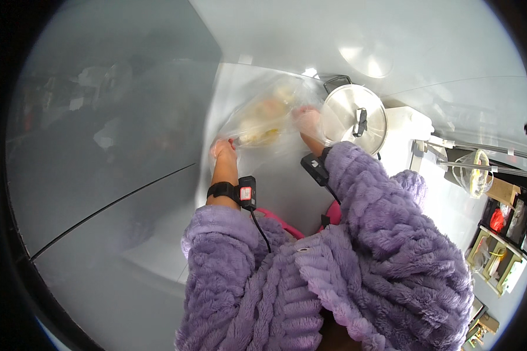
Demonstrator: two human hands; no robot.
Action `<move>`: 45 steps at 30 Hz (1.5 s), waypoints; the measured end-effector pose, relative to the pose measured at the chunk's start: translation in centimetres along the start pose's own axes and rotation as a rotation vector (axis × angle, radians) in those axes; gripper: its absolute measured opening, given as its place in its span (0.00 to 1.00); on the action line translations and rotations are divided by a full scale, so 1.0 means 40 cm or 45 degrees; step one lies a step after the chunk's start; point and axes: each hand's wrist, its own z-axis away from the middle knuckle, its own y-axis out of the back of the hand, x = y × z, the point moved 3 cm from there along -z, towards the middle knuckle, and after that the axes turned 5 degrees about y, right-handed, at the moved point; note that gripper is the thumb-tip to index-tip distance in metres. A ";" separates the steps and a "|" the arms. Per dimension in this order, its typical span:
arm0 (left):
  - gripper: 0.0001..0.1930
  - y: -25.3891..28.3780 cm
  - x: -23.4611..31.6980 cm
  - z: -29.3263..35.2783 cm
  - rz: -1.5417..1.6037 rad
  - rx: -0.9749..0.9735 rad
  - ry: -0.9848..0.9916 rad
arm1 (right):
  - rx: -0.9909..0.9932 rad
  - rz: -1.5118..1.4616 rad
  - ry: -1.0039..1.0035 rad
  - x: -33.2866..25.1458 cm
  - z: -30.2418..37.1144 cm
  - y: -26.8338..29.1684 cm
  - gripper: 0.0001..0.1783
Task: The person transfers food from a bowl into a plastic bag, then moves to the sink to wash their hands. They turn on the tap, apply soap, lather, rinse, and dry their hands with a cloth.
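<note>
A large clear plastic bag (262, 124) stretches between my two hands, above a pale surface. Inside it are blurred pale yellow and reddish items whose kind I cannot make out. My left hand (222, 147) pinches the bag's near left edge, fingers closed. On the right side my right hand (308, 119) is closed on the bag, and film partly covers its fingers. Right beside that hand stands a steel pot with a round lid (346, 108), which has a black-and-steel handle on top.
A smooth grey panel (117, 140) rises at my left and a pale wall (334, 35) at the back. Right of the pot is a white container (407, 126). Farther right are metal rails (492, 146), a hanging bag (477, 172) and a rack with small goods (495, 260).
</note>
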 end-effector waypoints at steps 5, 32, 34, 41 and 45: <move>0.09 -0.078 0.012 0.148 -0.465 -0.710 -0.401 | -0.544 0.502 0.602 -0.223 -0.018 -0.112 0.07; 0.14 -0.117 0.070 0.298 -1.003 -0.536 -1.266 | -1.087 0.599 -0.133 -0.100 -0.009 -0.211 0.16; 0.16 -0.108 0.079 0.279 -1.218 -0.432 -1.292 | -1.235 0.546 -0.284 -0.119 -0.016 -0.200 0.15; 0.16 -0.084 0.026 0.225 -1.701 -0.661 -0.839 | -1.041 0.304 -0.507 -0.167 -0.007 -0.176 0.14; 0.13 -0.062 0.027 0.214 -1.785 -0.708 -0.885 | -0.839 -0.285 -0.878 -0.137 0.008 -0.168 0.12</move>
